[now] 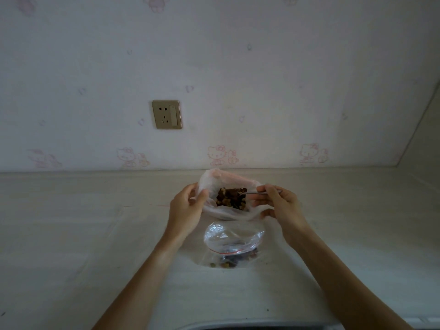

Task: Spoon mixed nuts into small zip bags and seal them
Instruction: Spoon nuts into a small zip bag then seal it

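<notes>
A big translucent plastic bag (215, 181) of dark mixed nuts (229, 198) lies open on the pale counter (95, 234) near the wall. My left hand (187, 207) grips the bag's left rim and holds it open. My right hand (277, 202) pinches the handle of a metal spoon (252, 193), whose bowl is down among the nuts. In front of the big bag lies a small clear zip bag (232, 241) with a red seal line; a few nuts sit at its near end.
A wall with cartoon-cat wallpaper rises behind the counter, with a gold power socket (167, 114) at left. A dark rim, perhaps a sink (250, 327), shows at the bottom edge. Bare counter stretches left and right of the bags.
</notes>
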A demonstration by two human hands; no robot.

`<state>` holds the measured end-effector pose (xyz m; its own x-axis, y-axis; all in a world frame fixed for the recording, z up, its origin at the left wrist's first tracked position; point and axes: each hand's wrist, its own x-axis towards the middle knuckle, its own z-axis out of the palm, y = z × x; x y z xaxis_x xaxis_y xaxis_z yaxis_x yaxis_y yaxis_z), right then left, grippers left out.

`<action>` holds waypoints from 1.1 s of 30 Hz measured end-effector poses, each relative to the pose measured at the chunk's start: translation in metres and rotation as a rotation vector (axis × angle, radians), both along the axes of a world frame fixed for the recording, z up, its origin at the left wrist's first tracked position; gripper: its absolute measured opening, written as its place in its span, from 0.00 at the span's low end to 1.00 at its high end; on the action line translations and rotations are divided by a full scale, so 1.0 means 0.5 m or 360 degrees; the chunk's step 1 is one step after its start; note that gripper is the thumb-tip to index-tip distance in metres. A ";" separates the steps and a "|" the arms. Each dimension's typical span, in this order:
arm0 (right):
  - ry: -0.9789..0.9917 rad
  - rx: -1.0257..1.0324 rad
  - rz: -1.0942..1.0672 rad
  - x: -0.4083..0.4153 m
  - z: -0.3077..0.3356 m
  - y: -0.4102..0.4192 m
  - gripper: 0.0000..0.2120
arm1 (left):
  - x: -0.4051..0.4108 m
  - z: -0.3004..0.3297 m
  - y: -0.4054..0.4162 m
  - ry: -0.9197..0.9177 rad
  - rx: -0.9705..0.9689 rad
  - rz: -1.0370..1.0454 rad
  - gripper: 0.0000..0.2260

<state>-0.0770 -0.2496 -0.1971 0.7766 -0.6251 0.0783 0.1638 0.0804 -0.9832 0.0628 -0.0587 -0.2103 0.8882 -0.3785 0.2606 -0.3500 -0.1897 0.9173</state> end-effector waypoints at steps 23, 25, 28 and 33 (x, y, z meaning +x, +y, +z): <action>0.0140 -0.1604 0.0421 -0.170 0.035 0.068 0.13 | -0.103 -0.032 0.076 -0.0334 0.0396 -0.0263 0.06; 0.0053 -0.2072 0.0416 -0.181 0.044 0.076 0.13 | -0.106 -0.030 0.079 -0.0329 0.0306 -0.0275 0.05; -0.0059 -0.2393 0.0361 -0.190 0.058 0.081 0.14 | -0.110 -0.028 0.084 -0.0306 0.0210 -0.0284 0.06; -0.0039 -0.1668 0.0365 -0.188 0.055 0.070 0.16 | -0.111 -0.033 0.090 -0.0257 0.0248 -0.0253 0.05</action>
